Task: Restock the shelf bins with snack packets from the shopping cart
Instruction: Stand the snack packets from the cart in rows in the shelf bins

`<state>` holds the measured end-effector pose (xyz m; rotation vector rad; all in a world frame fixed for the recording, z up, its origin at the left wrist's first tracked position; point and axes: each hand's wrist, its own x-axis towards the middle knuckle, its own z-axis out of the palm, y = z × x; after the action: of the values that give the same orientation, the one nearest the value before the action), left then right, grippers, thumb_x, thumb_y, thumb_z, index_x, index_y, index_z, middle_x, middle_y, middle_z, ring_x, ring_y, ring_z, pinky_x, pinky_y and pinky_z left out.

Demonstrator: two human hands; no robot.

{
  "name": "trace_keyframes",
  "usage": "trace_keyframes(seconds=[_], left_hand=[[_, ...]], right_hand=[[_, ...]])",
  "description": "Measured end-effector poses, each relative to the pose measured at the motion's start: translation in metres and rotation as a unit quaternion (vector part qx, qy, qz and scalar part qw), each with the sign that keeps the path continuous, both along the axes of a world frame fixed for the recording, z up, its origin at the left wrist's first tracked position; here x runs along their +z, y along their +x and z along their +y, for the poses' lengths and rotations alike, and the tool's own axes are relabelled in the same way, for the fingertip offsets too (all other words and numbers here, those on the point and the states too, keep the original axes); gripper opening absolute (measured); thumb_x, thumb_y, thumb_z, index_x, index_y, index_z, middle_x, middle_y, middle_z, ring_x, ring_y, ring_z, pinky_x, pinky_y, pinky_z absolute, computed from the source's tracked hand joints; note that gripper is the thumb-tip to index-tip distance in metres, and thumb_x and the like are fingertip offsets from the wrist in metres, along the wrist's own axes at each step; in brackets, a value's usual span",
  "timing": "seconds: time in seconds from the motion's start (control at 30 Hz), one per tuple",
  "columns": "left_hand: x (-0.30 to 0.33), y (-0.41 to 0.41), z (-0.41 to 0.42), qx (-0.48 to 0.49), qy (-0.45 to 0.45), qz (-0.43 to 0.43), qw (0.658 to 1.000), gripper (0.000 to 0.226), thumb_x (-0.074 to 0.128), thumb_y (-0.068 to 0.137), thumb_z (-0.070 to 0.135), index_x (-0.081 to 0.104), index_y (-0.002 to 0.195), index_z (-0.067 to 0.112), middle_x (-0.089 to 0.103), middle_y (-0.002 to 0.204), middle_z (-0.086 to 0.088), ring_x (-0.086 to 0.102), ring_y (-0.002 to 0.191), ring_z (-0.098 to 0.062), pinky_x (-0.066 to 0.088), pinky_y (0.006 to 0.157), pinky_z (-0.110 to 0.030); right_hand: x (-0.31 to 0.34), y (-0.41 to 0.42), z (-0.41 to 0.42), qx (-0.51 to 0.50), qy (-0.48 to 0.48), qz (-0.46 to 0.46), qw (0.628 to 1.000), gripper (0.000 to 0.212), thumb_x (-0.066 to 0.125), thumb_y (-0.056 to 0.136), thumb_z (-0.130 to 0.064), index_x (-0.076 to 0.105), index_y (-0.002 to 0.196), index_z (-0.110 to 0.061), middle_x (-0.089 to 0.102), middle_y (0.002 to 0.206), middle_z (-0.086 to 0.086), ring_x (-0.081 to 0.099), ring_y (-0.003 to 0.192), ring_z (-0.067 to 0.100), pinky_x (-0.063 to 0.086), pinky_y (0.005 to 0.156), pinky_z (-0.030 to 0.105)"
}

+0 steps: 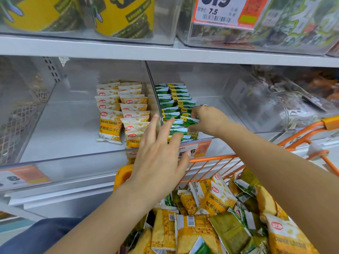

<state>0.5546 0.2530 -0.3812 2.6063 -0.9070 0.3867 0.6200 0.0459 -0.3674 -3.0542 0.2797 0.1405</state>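
Note:
Two clear shelf bins stand side by side at mid height. The left bin holds rows of yellow crab roe packets. The right bin holds a row of green packets standing upright. My right hand reaches into the right bin and pinches a green packet at the front of the row. My left hand is spread with straight fingers over the divider and the bin's front edge, touching the front green packets. The orange shopping cart below holds several loose yellow and green packets.
A clear divider separates the two bins. The shelf above carries yellow tubs and a bin with a price tag. Price labels hang on the bin fronts. A wire basket sits at far left, more clear bins at right.

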Motion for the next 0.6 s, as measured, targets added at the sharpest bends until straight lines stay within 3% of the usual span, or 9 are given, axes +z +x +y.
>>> trace_keyframes(seconds=[0.1, 0.17, 0.27, 0.33, 0.4, 0.5, 0.6], left_hand=[[0.001, 0.000, 0.001, -0.001, 0.002, 0.000, 1.000, 0.044, 0.045, 0.089, 0.046, 0.063, 0.118, 0.019, 0.045, 0.146, -0.008, 0.024, 0.142, -0.037, 0.027, 0.108, -0.048], [0.001, 0.000, 0.001, 0.000, 0.007, -0.002, 1.000, 0.043, 0.046, 0.088, 0.046, 0.064, 0.117, 0.019, 0.046, 0.145, -0.008, 0.026, 0.142, -0.037, 0.031, 0.107, -0.050], [0.000, 0.001, 0.001, 0.001, 0.018, -0.007, 1.000, 0.042, 0.046, 0.087, 0.047, 0.065, 0.115, 0.021, 0.046, 0.144, -0.007, 0.027, 0.142, -0.037, 0.036, 0.105, -0.051], [0.000, 0.002, 0.001, 0.004, 0.026, -0.014, 1.000, 0.042, 0.045, 0.087, 0.048, 0.065, 0.114, 0.021, 0.047, 0.143, -0.007, 0.029, 0.141, -0.037, 0.038, 0.104, -0.051], [0.000, 0.002, 0.001, 0.007, 0.032, -0.023, 0.999, 0.044, 0.042, 0.088, 0.049, 0.065, 0.113, 0.021, 0.049, 0.142, -0.007, 0.031, 0.140, -0.038, 0.039, 0.103, -0.050], [0.001, 0.003, 0.000, 0.002, 0.033, -0.027, 0.999, 0.049, 0.034, 0.088, 0.049, 0.066, 0.113, 0.021, 0.050, 0.140, -0.008, 0.033, 0.139, -0.038, 0.040, 0.103, -0.050], [0.001, 0.003, 0.001, 0.000, 0.032, -0.027, 0.999, 0.050, 0.033, 0.088, 0.049, 0.066, 0.112, 0.021, 0.051, 0.140, -0.008, 0.033, 0.138, -0.039, 0.040, 0.103, -0.050]], right_hand=[[-0.001, -0.001, -0.001, -0.036, 0.039, -0.043, 0.998, 0.066, 0.077, 0.072, -0.048, 0.046, 0.120, -0.015, 0.055, 0.119, 0.009, 0.055, 0.096, 0.025, 0.045, 0.075, 0.034], [-0.002, -0.001, -0.005, -0.087, 0.101, -0.064, 0.989, 0.089, 0.080, 0.066, -0.053, 0.037, 0.135, -0.015, 0.050, 0.131, 0.011, 0.055, 0.110, 0.027, 0.049, 0.085, 0.038], [0.000, -0.001, -0.010, -0.187, 0.250, 0.013, 0.950, 0.111, 0.082, 0.066, -0.049, 0.017, 0.149, -0.013, 0.041, 0.144, 0.013, 0.051, 0.120, 0.030, 0.051, 0.090, 0.040], [-0.001, -0.001, -0.014, -0.213, 0.297, 0.111, 0.924, 0.104, 0.083, 0.068, -0.042, 0.022, 0.147, -0.013, 0.045, 0.141, 0.010, 0.058, 0.112, 0.025, 0.053, 0.084, 0.036], [-0.005, 0.001, -0.017, -0.211, 0.287, 0.153, 0.922, 0.095, 0.085, 0.067, -0.035, 0.031, 0.143, -0.014, 0.055, 0.131, 0.008, 0.064, 0.101, 0.021, 0.054, 0.079, 0.031], [-0.010, 0.008, -0.019, -0.217, 0.302, 0.120, 0.921, 0.077, 0.087, 0.066, -0.017, 0.045, 0.130, -0.008, 0.064, 0.113, 0.011, 0.068, 0.096, 0.026, 0.055, 0.088, 0.039], [-0.011, 0.011, -0.018, -0.222, 0.330, 0.074, 0.915, 0.068, 0.083, 0.066, 0.001, 0.047, 0.124, -0.004, 0.065, 0.109, 0.016, 0.067, 0.097, 0.032, 0.055, 0.087, 0.043]])
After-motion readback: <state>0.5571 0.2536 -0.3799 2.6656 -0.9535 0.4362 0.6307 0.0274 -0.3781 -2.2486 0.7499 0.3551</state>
